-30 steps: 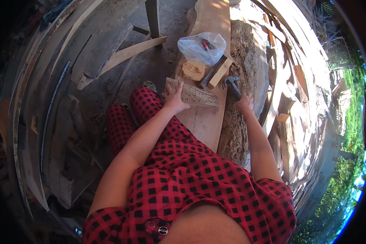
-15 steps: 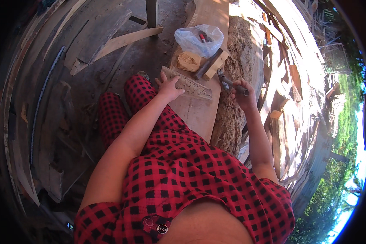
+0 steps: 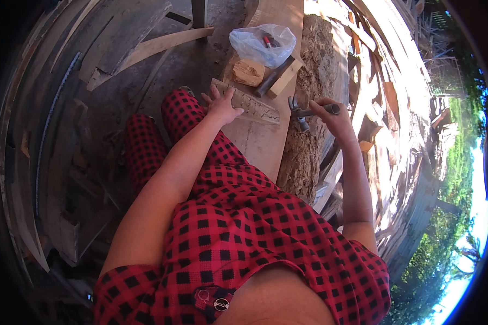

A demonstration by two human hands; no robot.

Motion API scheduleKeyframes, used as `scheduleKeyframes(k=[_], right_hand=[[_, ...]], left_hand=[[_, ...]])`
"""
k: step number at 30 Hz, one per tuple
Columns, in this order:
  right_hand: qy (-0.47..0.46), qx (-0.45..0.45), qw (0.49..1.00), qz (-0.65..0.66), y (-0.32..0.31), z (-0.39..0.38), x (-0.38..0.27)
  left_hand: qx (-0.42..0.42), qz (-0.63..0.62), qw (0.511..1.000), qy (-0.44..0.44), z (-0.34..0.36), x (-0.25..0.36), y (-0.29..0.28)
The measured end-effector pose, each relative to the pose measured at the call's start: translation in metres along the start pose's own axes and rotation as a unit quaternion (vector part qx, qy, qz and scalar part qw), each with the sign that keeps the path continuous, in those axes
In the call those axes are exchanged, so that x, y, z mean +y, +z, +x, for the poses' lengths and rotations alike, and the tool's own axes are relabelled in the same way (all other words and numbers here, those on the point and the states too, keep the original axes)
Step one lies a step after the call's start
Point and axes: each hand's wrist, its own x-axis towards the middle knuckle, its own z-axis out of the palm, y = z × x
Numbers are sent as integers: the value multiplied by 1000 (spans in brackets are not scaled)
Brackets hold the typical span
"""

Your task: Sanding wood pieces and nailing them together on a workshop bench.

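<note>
My left hand (image 3: 222, 108) lies with its fingers spread over the left end of a short wooden board (image 3: 259, 110), whose face has rows of dark marks. The board rests on a wide, smooth plank (image 3: 261, 146). Off the board's right end, my right hand (image 3: 336, 118) grips a claw hammer (image 3: 298, 114) by its handle. The hammer's head points left, above the rough bark edge, apart from the board.
Beyond the board sit a rough wood block (image 3: 248, 72), a dark bar beside a pale block (image 3: 285, 79), and a clear plastic bag (image 3: 265, 46) holding a red item. Scrap wood (image 3: 382, 114) is heaped at right; more boards (image 3: 65, 179) lie at left.
The hammer has swung to lie more level, its head a little lower and its handle end raised to the right. My left hand stays on the board; the view has shifted slightly.
</note>
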Motion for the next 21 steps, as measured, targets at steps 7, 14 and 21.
scheduleKeyframes(k=[7,14,21], right_hand=[[-1,-122,988,94,12,10,-24],[19,-170,985,27,36,29,-32],[27,-183,983,-16,45,49,-50]], left_hand=[[3,20,1000,0,7,-3,-7],[2,30,999,12,14,-10,-1],[-20,31,999,9,12,-9,-5]])
